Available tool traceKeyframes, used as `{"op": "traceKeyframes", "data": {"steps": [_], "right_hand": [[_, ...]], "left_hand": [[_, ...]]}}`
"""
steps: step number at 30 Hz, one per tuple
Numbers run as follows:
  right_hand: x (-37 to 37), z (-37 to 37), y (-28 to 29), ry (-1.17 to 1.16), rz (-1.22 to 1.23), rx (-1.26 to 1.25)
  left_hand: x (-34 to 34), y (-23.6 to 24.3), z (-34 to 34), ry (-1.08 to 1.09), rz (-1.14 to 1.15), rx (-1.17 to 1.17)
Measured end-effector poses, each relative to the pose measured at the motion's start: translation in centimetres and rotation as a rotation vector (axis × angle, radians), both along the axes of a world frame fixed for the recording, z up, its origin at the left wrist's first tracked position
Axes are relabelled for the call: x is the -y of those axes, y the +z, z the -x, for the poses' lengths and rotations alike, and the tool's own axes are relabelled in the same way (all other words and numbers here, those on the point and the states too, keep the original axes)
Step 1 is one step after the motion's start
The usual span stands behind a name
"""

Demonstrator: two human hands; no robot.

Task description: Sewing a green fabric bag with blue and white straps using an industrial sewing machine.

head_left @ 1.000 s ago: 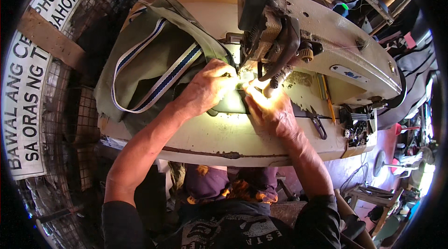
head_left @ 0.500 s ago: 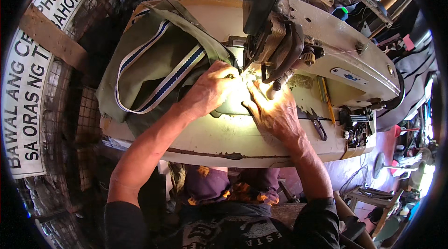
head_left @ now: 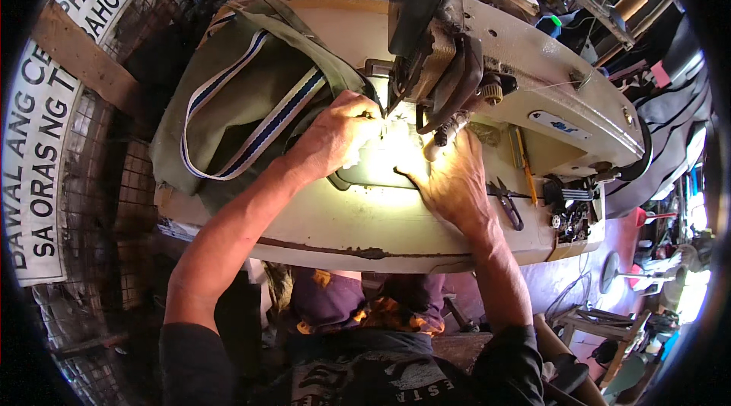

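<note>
Table edge (head_left: 327, 242): Bows across the near side, worn along the rim.
Snips (head_left: 506, 204): Lie at the right side of the table, just beside the right hand (head_left: 457, 185).
Right hand: Down flat and spread, thumb well apart; cannot tell the fingertips, partly behind the sewing machine (head_left: 518, 56).
Pencil (head_left: 525, 166): Rests slanted beyond the snips.
Left hand (head_left: 335, 136): In tight now, fingers curled at the border of the olive cloth (head_left: 236, 113); cannot tell the exact pinch in that glare.
Olive cloth: Lies bunched left of the sewing machine, reaching the left hand. Looks light, soft and floppy, hardly fragile; likely to crease and drag more than slip. Best taken by the edge close to the machine, pressed flat.
Striped strap (head_left: 268, 130): Loops over the folds; probably pliable but firmer, a poor place to grip.
Sewing machine: Looms above both hands, brightly lit underneath.
Thread spool (head_left: 630, 3): Stands far off, upper right.
</note>
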State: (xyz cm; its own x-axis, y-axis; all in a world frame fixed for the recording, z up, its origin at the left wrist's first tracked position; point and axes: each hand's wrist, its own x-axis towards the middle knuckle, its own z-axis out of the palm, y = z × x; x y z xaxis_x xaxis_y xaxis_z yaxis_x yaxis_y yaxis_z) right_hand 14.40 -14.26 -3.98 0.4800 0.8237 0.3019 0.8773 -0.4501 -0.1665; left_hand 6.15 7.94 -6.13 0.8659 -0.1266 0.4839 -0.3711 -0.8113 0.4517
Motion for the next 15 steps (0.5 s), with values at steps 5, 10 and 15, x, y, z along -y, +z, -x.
{"op": "traceKeyframes", "data": {"steps": [5,10,15], "right_hand": [[7.0,0.2,3.6,-0.069,0.072,-0.024],[18.3,-5.2,11.9,-0.425,-0.445,0.156],[24.6,-21.2,18.5,-0.547,-0.192,0.454]], "left_hand": [[-0.7,-0.6,-0.3,-0.002,0.042,-0.056],[-1.4,-0.5,-0.8,-0.020,0.008,-0.067],[-1.6,-0.3,-1.1,-0.033,0.111,-0.070]]}}
